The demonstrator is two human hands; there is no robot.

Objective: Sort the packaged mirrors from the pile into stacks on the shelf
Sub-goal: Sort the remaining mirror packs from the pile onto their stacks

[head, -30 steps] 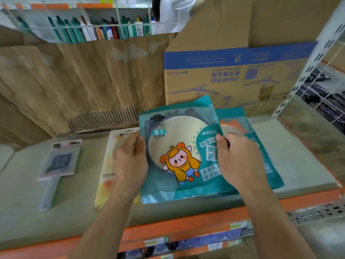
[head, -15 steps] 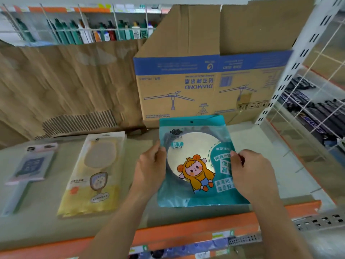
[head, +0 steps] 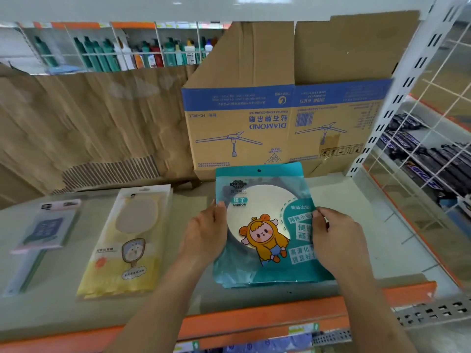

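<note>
Squared up now: teal pack (head: 265, 225) laid flat on the teal stack (head: 254, 282), no longer skewed off it as a second ago, with only layered edges showing along the near side. Gripped at both sides: left hand (head: 206, 233) curled round the left edge, right hand (head: 336, 240) curled over the right edge, both covering part of the print. Lying right of middle on the shelf (head: 178, 299), close to its front edge. Further left, apart, a yellow pack (head: 127, 240), then a pink pack (head: 46, 230) near the left end. Behind, along the back edge, a box (head: 280, 123).
</note>
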